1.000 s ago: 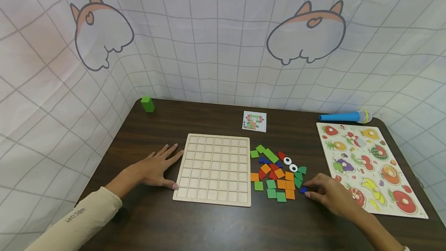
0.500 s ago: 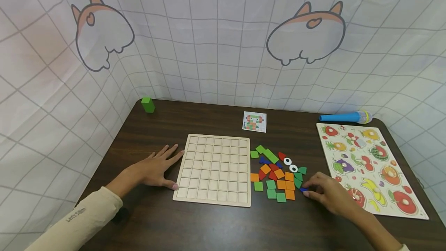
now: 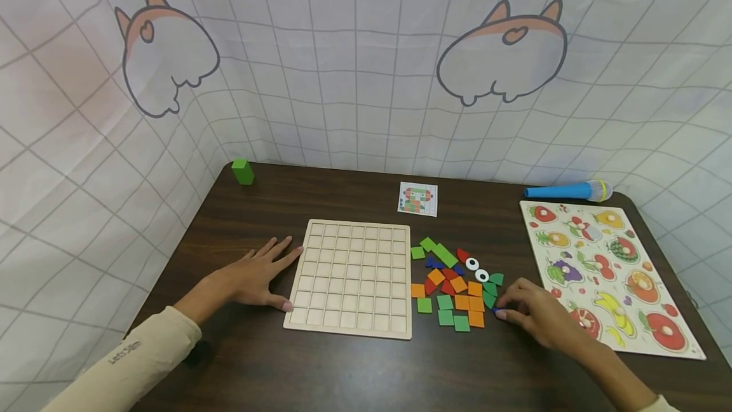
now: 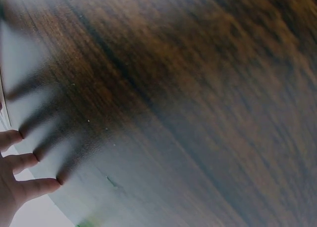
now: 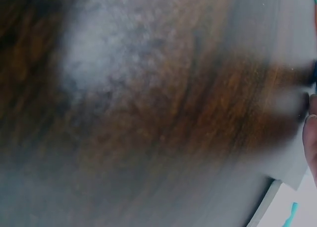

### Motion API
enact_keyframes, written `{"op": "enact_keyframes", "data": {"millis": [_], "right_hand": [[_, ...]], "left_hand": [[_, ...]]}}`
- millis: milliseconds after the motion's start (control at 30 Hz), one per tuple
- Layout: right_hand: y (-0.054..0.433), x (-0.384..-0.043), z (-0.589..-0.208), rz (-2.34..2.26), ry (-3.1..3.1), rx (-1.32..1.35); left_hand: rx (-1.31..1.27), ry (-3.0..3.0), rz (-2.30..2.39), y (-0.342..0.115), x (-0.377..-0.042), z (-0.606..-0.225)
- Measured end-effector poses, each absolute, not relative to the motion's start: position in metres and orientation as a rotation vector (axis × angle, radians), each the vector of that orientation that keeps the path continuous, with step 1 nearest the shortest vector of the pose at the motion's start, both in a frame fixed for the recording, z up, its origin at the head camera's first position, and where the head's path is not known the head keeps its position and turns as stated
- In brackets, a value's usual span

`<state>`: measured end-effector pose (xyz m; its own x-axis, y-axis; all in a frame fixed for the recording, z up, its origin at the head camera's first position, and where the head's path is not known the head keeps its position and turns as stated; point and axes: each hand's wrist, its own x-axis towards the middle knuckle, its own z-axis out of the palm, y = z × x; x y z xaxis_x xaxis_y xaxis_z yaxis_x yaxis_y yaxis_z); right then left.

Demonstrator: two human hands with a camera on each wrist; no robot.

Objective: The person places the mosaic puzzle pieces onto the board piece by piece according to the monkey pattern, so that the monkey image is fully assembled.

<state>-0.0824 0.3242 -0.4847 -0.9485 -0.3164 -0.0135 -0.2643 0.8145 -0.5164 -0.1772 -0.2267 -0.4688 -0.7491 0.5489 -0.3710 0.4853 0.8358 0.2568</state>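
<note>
My left hand (image 3: 251,280) lies with spread, straight fingers at the left edge of a wooden grid board (image 3: 356,280), the thumb on its lower left corner. In the left wrist view, fingertips (image 4: 49,183) touch the dark tabletop. My right hand (image 3: 534,311) pinches a small blue tile (image 3: 496,310) between thumb and forefinger, at the right end of a group of loose tiles. Most of that tile is hidden by the fingers. Beside it lie green leaf-shaped tiles (image 3: 489,291) and an orange square tile (image 3: 476,319). Only a fingertip (image 5: 311,133) shows in the right wrist view.
A pattern card (image 3: 417,199) lies behind the grid board. To the right are a fruit puzzle board (image 3: 583,253), close to my right hand, and a blue toy microphone (image 3: 563,192). A green block (image 3: 243,172) stands at the back left corner of the dark table (image 3: 274,367).
The right thumb and forefinger have closed in on the blue tile, now more covered and slightly farther left. The left hand has stayed where it was.
</note>
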Motion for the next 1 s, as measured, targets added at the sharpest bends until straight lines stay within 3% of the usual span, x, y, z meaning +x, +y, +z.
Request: {"op": "enact_keyframes", "data": {"millis": [367,667,1000], "right_hand": [[0.324,-0.085,-0.474,-0.763,2.723,-0.535],[0.321,-0.083,-0.459,-0.926,2.630,-0.478],[0.307,-0.085,-0.455,-1.121,2.621,-0.617]], "left_hand": [[0.780,2.575,0.212,-0.226,-0.176,-0.470],[0.766,2.553,0.216,-0.225,-0.177,-0.470],[0.740,2.524,0.212,-0.221,-0.178,-0.465]]}}
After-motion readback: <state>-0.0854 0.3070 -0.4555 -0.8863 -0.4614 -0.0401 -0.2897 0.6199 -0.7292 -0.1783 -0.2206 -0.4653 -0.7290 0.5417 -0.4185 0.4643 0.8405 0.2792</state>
